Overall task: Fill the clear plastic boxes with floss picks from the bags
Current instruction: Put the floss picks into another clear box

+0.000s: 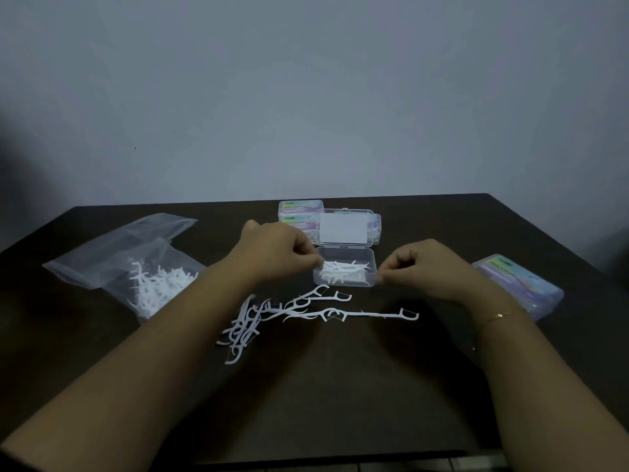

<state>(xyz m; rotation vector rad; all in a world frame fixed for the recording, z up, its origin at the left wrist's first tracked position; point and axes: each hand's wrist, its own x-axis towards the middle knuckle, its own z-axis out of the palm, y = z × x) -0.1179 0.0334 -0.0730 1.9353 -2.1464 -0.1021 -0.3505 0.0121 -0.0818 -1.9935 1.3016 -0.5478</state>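
Note:
An open clear plastic box [369,282] sits mid-table with its lid [343,228] folded back; several white floss picks lie inside it. My left hand [275,248] is at the box's left rim, its curled fingers pinching picks over the box. My right hand [425,265] pinches the box's right wall with curled fingers. Loose floss picks [292,313] are scattered on the table in front of the box. A clear bag [136,267] with more picks lies at the left.
Two closed labelled boxes [299,212] are stacked behind the open lid. Another closed box [520,287] lies at the right, past my right wrist. The dark table [340,386] ends at a wall behind and has its front edge near the bottom.

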